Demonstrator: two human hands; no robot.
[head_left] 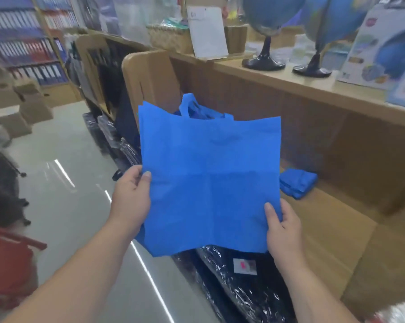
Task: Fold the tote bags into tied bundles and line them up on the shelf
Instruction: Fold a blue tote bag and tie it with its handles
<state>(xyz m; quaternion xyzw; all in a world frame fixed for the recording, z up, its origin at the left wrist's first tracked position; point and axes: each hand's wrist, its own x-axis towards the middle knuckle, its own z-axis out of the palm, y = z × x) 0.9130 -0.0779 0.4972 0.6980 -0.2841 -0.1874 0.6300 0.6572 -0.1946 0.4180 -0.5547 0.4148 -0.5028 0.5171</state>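
A flat blue tote bag (208, 173) is held spread out in front of me, handles at the far end. My left hand (131, 197) pinches its left edge with the thumb on top. On the near right corner my right hand (284, 229) pinches the fabric the same way. More blue bags (196, 110) show behind its top edge, one handle sticking up. One folded blue bundle (298, 183) lies on the lower wooden shelf (324, 220) to the right.
Two globes on black stands (264, 59) and a boxed globe (383, 45) sit on the upper shelf. Plastic-wrapped black goods (243, 283) lie below the bag. A wooden divider panel (148, 80) rises behind it. Glossy floor is at left, with a red cart (8, 259).
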